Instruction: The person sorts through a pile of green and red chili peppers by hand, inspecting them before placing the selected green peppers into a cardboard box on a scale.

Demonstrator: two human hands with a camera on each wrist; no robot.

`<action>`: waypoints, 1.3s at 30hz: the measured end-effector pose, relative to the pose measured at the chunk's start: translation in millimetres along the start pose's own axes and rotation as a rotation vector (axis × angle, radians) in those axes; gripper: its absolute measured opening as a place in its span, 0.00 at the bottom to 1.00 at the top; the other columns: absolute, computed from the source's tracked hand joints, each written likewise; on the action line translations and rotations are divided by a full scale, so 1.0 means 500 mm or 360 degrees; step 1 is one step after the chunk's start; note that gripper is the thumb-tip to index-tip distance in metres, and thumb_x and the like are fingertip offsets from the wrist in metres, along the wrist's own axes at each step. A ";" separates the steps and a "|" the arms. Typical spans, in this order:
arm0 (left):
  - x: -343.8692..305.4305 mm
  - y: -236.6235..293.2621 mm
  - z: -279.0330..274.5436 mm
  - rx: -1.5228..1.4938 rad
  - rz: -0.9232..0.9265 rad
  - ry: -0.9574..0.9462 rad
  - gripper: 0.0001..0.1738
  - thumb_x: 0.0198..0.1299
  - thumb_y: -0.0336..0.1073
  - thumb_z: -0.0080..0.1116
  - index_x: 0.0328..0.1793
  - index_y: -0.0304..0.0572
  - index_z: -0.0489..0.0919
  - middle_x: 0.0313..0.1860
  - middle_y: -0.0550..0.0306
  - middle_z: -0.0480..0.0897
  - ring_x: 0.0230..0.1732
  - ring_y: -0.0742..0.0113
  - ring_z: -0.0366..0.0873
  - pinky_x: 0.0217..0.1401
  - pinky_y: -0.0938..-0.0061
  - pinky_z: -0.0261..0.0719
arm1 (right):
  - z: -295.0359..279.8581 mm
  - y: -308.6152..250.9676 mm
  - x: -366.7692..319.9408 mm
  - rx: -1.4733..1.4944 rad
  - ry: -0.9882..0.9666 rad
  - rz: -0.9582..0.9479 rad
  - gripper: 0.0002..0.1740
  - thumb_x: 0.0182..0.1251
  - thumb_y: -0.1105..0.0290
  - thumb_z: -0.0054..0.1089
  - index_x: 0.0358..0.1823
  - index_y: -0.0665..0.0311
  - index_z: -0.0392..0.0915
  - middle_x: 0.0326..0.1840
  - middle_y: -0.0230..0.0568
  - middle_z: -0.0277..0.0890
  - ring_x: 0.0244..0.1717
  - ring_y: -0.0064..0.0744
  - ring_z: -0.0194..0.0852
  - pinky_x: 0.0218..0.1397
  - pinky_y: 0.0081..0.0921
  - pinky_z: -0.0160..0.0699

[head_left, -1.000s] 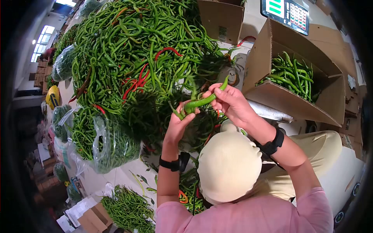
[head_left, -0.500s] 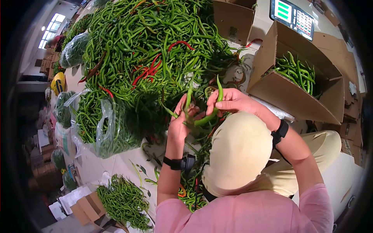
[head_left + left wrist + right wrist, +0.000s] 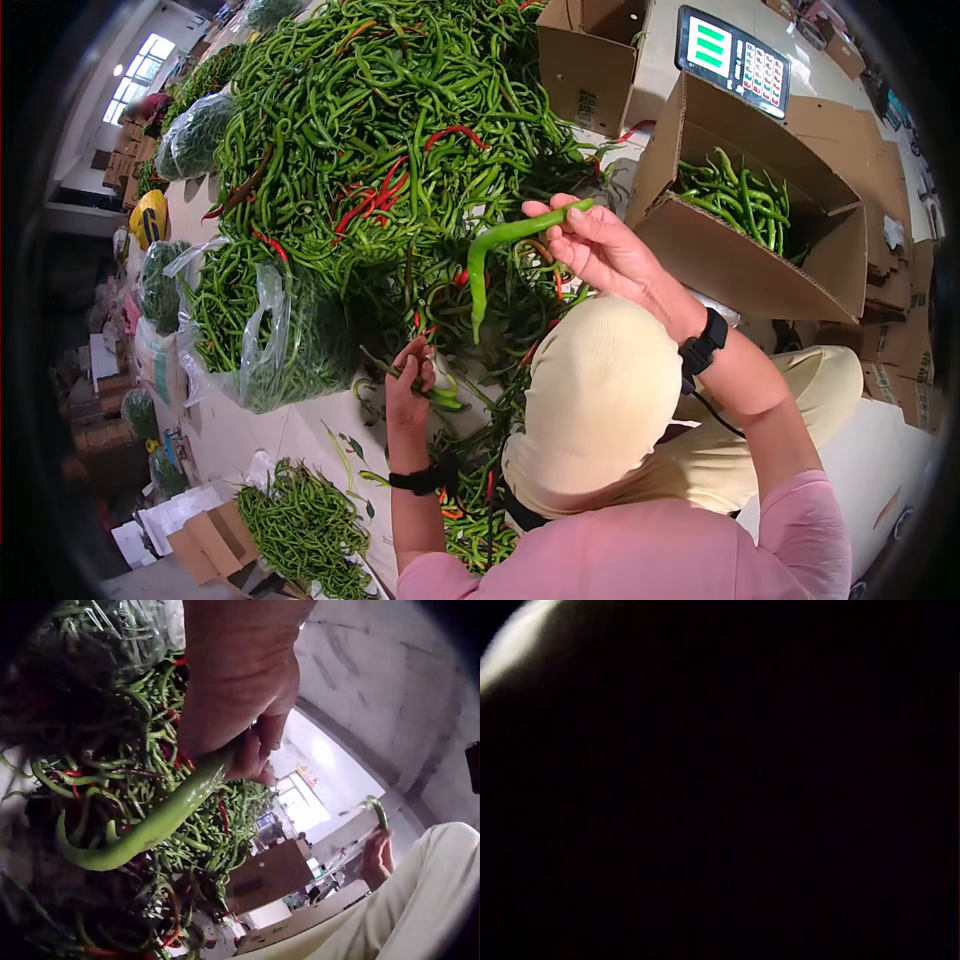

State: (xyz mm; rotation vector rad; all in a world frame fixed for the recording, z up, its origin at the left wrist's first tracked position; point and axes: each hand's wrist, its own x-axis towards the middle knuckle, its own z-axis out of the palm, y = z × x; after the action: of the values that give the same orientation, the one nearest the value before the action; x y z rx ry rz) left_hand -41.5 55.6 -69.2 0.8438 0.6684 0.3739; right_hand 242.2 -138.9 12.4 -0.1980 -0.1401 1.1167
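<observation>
In the head view my right hand [image 3: 606, 246] pinches a long bent green chili pepper [image 3: 480, 262] by its stem end, and the tip hangs down. My left hand [image 3: 408, 390] is lower and to the left, its fingers curled round green chili peppers [image 3: 445, 398]. The left wrist view shows a large curved green chili [image 3: 150, 831] sticking out of the left hand [image 3: 244, 705], with a second tip beside it. A big heap of green chilies [image 3: 330, 130] with a few red ones [image 3: 375, 200] lies beyond both hands. The right wrist view is nearly all dark.
An open cardboard box [image 3: 760, 250] holding green chilies [image 3: 735, 205] stands at the right, with a digital scale [image 3: 733, 60] behind it. A clear plastic bag [image 3: 265, 340] of chilies sits at the left. A smaller chili pile [image 3: 300, 525] lies at lower left on the floor.
My hands have moved apart: the left went down and left with its chilies, while the right keeps its green chili, now swung with the tip hanging down.
</observation>
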 end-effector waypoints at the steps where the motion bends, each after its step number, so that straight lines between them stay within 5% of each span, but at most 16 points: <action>1: -0.004 0.003 0.013 0.0015 0.0023 0.0023 0.16 0.63 0.32 0.50 0.55 0.33 0.73 0.37 0.59 0.75 0.28 0.76 0.65 0.24 0.83 0.58 | 0.004 -0.003 0.005 0.0003 -0.0035 -0.0010 0.11 0.65 0.73 0.51 0.46 0.72 0.73 0.59 0.61 0.65 0.40 0.31 0.78 0.47 0.25 0.82; 5: 0.020 0.017 0.069 0.0273 0.0121 -0.0167 0.14 0.65 0.37 0.48 0.45 0.30 0.76 0.35 0.55 0.77 0.22 0.78 0.61 0.22 0.82 0.55 | 0.030 -0.016 0.013 -0.0199 -0.0190 -0.0051 0.11 0.66 0.68 0.52 0.43 0.69 0.72 0.60 0.57 0.64 0.44 0.31 0.76 0.51 0.26 0.80; 7: 0.023 0.024 0.128 0.0260 0.0213 -0.0010 0.16 0.65 0.38 0.48 0.38 0.28 0.76 0.23 0.61 0.71 0.20 0.78 0.59 0.22 0.82 0.53 | 0.058 -0.035 0.005 -0.0453 -0.0274 -0.0073 0.11 0.65 0.66 0.53 0.41 0.68 0.72 0.59 0.57 0.65 0.45 0.30 0.76 0.51 0.26 0.79; 11: 0.047 0.028 0.160 0.0220 0.0211 0.0053 0.14 0.64 0.37 0.50 0.31 0.31 0.74 0.23 0.60 0.68 0.20 0.77 0.59 0.21 0.81 0.53 | 0.136 -0.086 -0.043 -0.1601 -0.0530 -0.0283 0.04 0.63 0.72 0.55 0.36 0.65 0.75 0.49 0.48 0.76 0.50 0.34 0.73 0.52 0.27 0.73; 14: 0.055 0.025 0.158 0.0182 0.0228 0.0072 0.18 0.65 0.40 0.49 0.23 0.40 0.66 0.25 0.59 0.65 0.20 0.75 0.60 0.21 0.80 0.54 | 0.170 -0.122 -0.079 -0.2182 -0.0643 -0.0499 0.06 0.53 0.79 0.52 0.31 0.64 0.78 0.44 0.45 0.79 0.44 0.32 0.73 0.53 0.29 0.67; 16: 0.061 0.022 0.160 0.0098 0.0256 0.0063 0.16 0.64 0.37 0.50 0.23 0.38 0.67 0.25 0.59 0.67 0.21 0.75 0.59 0.21 0.80 0.53 | 0.184 -0.135 -0.099 -0.2495 -0.0641 -0.0633 0.11 0.43 0.82 0.50 0.28 0.63 0.78 0.40 0.43 0.81 0.39 0.32 0.70 0.55 0.30 0.61; 22: 0.069 0.038 0.193 0.0028 0.0298 -0.0079 0.13 0.64 0.38 0.50 0.33 0.34 0.71 0.28 0.59 0.69 0.24 0.74 0.61 0.24 0.79 0.57 | 0.186 -0.151 -0.141 -0.2994 -0.0690 -0.0782 0.11 0.39 0.81 0.53 0.27 0.63 0.76 0.43 0.36 0.80 0.37 0.38 0.68 0.48 0.31 0.67; 25: 0.086 0.040 0.193 -0.0315 0.0375 -0.0224 0.13 0.64 0.40 0.50 0.34 0.36 0.71 0.27 0.59 0.68 0.26 0.72 0.62 0.26 0.78 0.58 | 0.188 -0.158 -0.171 -0.3268 -0.0574 -0.0898 0.10 0.38 0.80 0.55 0.28 0.63 0.75 0.44 0.35 0.79 0.37 0.39 0.68 0.45 0.32 0.69; 28: 0.116 0.043 0.187 -0.1000 0.0336 -0.0638 0.12 0.66 0.39 0.45 0.33 0.40 0.68 0.26 0.64 0.62 0.29 0.69 0.56 0.41 0.72 0.61 | 0.216 -0.192 -0.229 -0.3544 -0.0247 -0.0899 0.09 0.39 0.73 0.53 0.27 0.64 0.75 0.42 0.38 0.80 0.40 0.42 0.67 0.43 0.33 0.69; 29: 0.109 0.053 0.204 -0.1065 0.0399 -0.0658 0.08 0.66 0.36 0.43 0.36 0.42 0.70 0.29 0.62 0.68 0.34 0.67 0.64 0.48 0.69 0.63 | 0.222 -0.199 -0.247 -0.3553 -0.0042 -0.0981 0.10 0.40 0.72 0.48 0.27 0.65 0.75 0.41 0.40 0.79 0.41 0.41 0.66 0.44 0.31 0.68; 30: 0.095 0.063 0.212 -0.1110 0.0367 -0.0212 0.13 0.66 0.37 0.44 0.48 0.39 0.75 0.47 0.56 0.77 0.54 0.60 0.69 0.68 0.60 0.55 | 0.213 -0.210 -0.271 -0.3540 0.0222 -0.1084 0.11 0.38 0.76 0.45 0.27 0.67 0.73 0.39 0.42 0.79 0.42 0.40 0.65 0.45 0.31 0.66; 31: 0.123 0.046 0.168 -0.1185 0.0421 -0.0644 0.18 0.66 0.38 0.44 0.57 0.40 0.73 0.62 0.53 0.71 0.68 0.58 0.60 0.75 0.55 0.41 | 0.197 -0.239 -0.290 -0.3581 0.0292 -0.1221 0.10 0.40 0.80 0.44 0.28 0.69 0.71 0.39 0.45 0.77 0.43 0.39 0.65 0.49 0.31 0.65; 33: 0.114 0.061 0.197 -0.1272 0.0447 -0.0512 0.16 0.65 0.38 0.45 0.56 0.42 0.74 0.60 0.55 0.72 0.66 0.59 0.61 0.75 0.52 0.39 | 0.153 -0.306 -0.348 -0.3252 0.0516 -0.1044 0.09 0.53 0.81 0.42 0.34 0.70 0.71 0.48 0.46 0.73 0.52 0.37 0.66 0.60 0.31 0.59; 35: 0.113 0.067 0.211 -0.1368 0.0469 -0.0536 0.17 0.63 0.37 0.48 0.58 0.42 0.72 0.61 0.56 0.71 0.67 0.59 0.60 0.75 0.51 0.37 | 0.146 -0.340 -0.373 -0.3172 0.0917 -0.0468 0.17 0.61 0.77 0.44 0.52 0.69 0.70 0.55 0.42 0.69 0.60 0.31 0.63 0.66 0.25 0.54; 39: 0.118 0.076 0.225 -0.1434 0.0514 -0.0496 0.19 0.61 0.37 0.51 0.58 0.43 0.71 0.63 0.54 0.69 0.69 0.57 0.58 0.75 0.51 0.35 | 0.154 -0.319 -0.376 -0.3307 0.1109 -0.0881 0.19 0.63 0.76 0.45 0.57 0.68 0.69 0.57 0.39 0.69 0.59 0.28 0.64 0.65 0.24 0.55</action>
State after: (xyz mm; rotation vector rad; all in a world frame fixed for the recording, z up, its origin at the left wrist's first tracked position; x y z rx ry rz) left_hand 76.1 48.4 -8.6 0.1269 0.0270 0.7421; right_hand 284.7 -369.4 121.4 -2.1897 -0.6375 -0.1058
